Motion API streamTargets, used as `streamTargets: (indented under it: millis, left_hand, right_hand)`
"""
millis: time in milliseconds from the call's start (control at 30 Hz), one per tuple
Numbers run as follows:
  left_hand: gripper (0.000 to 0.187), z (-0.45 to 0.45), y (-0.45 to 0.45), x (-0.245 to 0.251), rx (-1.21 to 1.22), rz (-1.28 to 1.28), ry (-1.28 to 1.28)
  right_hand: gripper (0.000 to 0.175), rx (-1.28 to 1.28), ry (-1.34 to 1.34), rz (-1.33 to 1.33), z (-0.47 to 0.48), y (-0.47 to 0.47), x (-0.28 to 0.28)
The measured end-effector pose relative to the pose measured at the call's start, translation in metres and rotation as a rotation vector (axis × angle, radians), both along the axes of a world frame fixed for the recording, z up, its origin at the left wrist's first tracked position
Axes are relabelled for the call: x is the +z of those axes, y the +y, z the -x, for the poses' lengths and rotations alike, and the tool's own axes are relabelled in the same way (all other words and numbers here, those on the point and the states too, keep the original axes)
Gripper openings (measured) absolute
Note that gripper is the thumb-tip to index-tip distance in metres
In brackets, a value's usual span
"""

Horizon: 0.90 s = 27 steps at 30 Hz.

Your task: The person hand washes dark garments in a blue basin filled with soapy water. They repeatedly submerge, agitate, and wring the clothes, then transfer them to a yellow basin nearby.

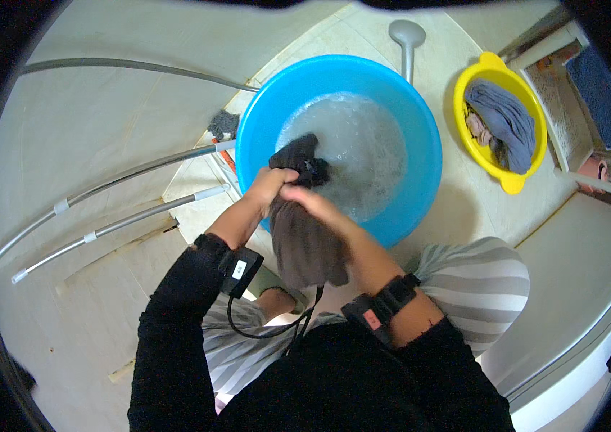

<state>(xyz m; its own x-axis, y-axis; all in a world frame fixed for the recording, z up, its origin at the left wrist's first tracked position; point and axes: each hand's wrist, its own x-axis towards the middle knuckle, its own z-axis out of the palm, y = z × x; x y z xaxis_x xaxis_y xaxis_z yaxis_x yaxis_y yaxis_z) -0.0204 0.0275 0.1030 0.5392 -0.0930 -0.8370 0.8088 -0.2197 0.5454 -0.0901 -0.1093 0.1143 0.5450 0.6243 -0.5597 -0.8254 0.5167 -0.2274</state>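
Observation:
A dark brown wet garment (305, 243) hangs over the near rim of a large blue plastic basin (419, 124). My left hand (272, 186) grips the bunched middle of the cloth just inside that rim. Close against it, my right hand (305, 198) is also closed around the cloth, its fingers partly hidden. The garment's far end, darker, rests at the edge of the cloudy, sudsy water (359, 146). Its near end drapes down between my forearms towards my lap.
To the right, a yellow basin (459, 121) holds grey-blue cloth (505, 124). A grey ladle-shaped scoop (407, 35) lies behind the blue basin. Two metal poles (138, 173) (143, 221) and a grey hose (138, 66) are at left. A white rack (554, 129) stands far right.

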Motion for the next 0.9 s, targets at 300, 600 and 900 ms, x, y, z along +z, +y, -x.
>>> streamTargets:
  millis: [300, 600, 900]
  left_hand:
    - [0.034, 0.027, -0.045, 0.042, 0.412, 0.387, 0.112]
    - [0.065, 0.054, -0.031, 0.011, -0.608, -0.358, -0.265]
    - [0.087, 0.03, -0.004, 0.033, -0.606, 0.168, -0.165]
  right_hand:
    - [0.046, -0.469, -0.098, -0.05, 0.003, -0.034, -0.014]
    - [0.03, -0.317, -0.007, -0.135, 0.01, -0.028, -0.029]
    - [0.023, -0.207, 0.077, -0.091, 0.012, -0.027, 0.01]
